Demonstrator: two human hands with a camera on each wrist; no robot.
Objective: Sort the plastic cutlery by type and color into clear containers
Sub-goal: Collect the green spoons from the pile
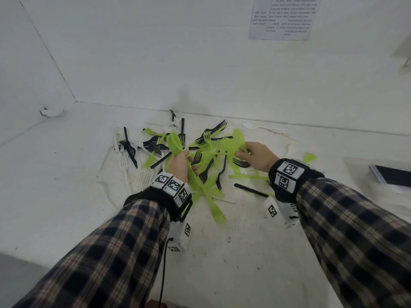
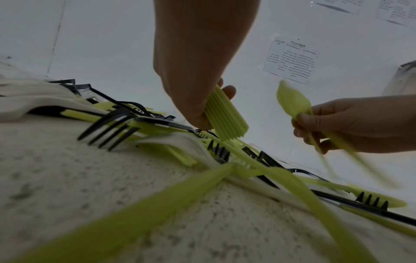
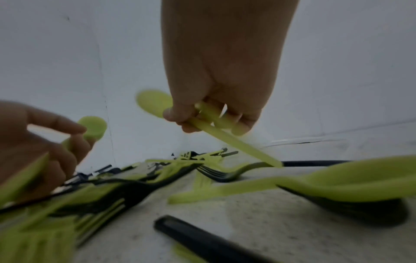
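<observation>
Plaid sleeves point(image 1: 111, 252) fill the near edge of the head view, both wrists wearing marker bands. Left hand point(image 1: 180, 165) is clamped on a stack of green spoons point(image 2: 225, 115), handles nested, bowls pointing away. Right hand point(image 1: 260, 155) has its fingers point(image 3: 178, 115) curled round another green spoon point(image 3: 225, 137), pinched mid-handle just above the pile. The rest of the cutlery lies in a tangle on the white worktop point(image 1: 244, 252): black forks point(image 1: 206, 136), white forks point(image 1: 142, 176) on the left side, more green pieces crossing both. Judgement: the pieces look light, thin and slick, a bit flexy; take them by the handle, since tines hook neighbours. Interlocked forks and a loose black handle point(image 1: 251, 190) near the right wrist could drag along. A clear container point(image 1: 364, 172) sits at far right holding something dark, well apart from the pile.
</observation>
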